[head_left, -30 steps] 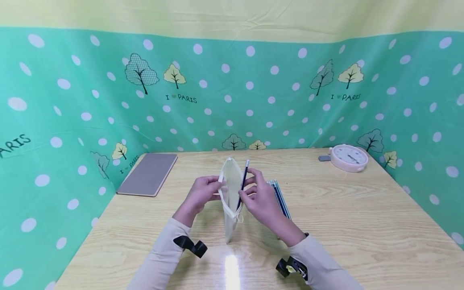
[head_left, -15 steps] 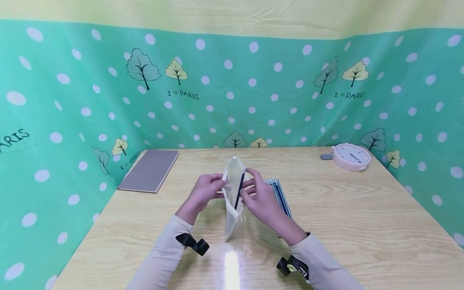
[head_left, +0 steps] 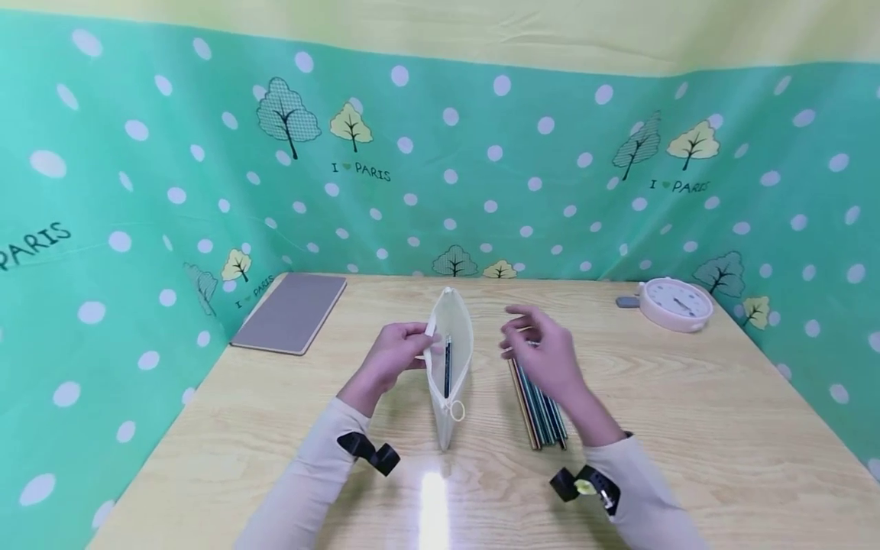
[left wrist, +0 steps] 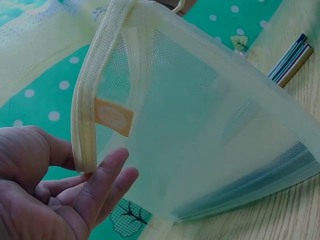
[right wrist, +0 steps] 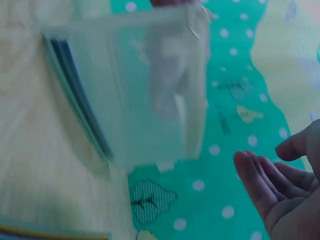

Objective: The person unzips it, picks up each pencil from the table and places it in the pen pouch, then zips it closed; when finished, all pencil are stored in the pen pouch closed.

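Observation:
A cream mesh zip pouch point(head_left: 450, 347) stands on edge with its mouth spread wide. My left hand point(head_left: 395, 353) pinches the pouch's left rim between thumb and fingers; the left wrist view shows an orange label point(left wrist: 114, 117) inside that rim. Dark pencils point(head_left: 448, 367) lie along the bottom of the pouch, seen through the mesh in both wrist views. My right hand point(head_left: 543, 351) hangs above a bundle of pencils point(head_left: 539, 409) on the table, to the right of the pouch. Its fingers are loosely bent and hold nothing.
A grey notebook point(head_left: 290, 313) lies at the back left of the wooden table point(head_left: 687, 428). At the back right are a pink round clock point(head_left: 676, 304) and a small grey object point(head_left: 627, 302) beside it. A green dotted curtain point(head_left: 385, 198) stands behind.
The pencil in my right hand went down into the pouch and was let go. My right hand has drawn away to the right, over the pencil bundle, while my left keeps its pinch.

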`<move>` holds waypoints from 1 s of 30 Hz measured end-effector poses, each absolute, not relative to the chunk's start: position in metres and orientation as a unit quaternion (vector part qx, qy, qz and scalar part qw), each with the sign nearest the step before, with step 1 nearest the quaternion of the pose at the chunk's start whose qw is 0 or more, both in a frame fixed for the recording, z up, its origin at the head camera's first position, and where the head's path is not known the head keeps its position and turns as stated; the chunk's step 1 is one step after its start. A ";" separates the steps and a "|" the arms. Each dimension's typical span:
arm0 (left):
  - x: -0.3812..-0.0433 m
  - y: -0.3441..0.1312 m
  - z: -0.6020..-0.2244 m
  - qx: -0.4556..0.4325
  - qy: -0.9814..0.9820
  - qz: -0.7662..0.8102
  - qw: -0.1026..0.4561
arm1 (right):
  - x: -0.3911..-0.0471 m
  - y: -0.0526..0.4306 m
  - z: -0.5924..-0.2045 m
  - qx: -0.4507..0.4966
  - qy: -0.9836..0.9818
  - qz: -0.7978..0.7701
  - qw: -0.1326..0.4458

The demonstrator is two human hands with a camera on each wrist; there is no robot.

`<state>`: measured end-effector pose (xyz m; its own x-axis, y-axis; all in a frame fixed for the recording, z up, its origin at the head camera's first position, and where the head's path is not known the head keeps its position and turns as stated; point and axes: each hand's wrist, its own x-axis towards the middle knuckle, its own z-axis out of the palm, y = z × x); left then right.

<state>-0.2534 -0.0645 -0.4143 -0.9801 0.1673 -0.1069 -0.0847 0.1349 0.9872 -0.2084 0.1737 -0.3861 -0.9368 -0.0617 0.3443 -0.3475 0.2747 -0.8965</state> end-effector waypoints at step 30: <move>-0.262 -0.078 -0.416 0.038 0.729 0.671 0.129 | -0.290 0.242 -0.447 -0.049 -0.897 0.409 -0.162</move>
<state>-0.2619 -0.0780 -0.4159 -0.9641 0.2277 -0.1367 -0.1174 0.0962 0.9884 -0.2899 0.2418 -0.4469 -0.9428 -0.0443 -0.3303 0.2206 0.6601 -0.7181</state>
